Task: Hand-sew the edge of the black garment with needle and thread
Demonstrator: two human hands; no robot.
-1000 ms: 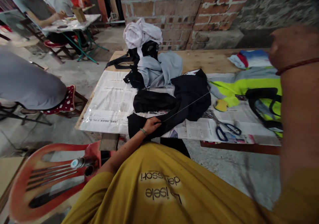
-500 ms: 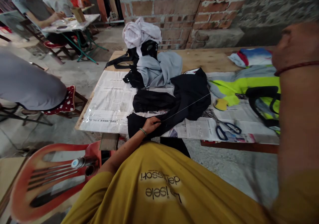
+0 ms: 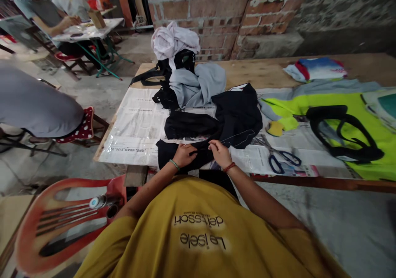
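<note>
From here I see a long table (image 3: 262, 71) with newspaper (image 3: 136, 121) on it. The dark cloth (image 3: 232, 121) lies at the table's near edge, in front of the person. I think a stitch is being sewn by hand, and the next move seems to need a firm hold and a careful pull. Scissors (image 3: 280, 160) lie farther right along the table's near edge. The left hand (image 3: 185, 155) is curled, pinching the cloth. The right hand (image 3: 221, 154) has thumb and finger pressed together over it; what they pinch is too small to tell. Thin white thread (image 3: 238, 135) lies across the cloth.
</note>
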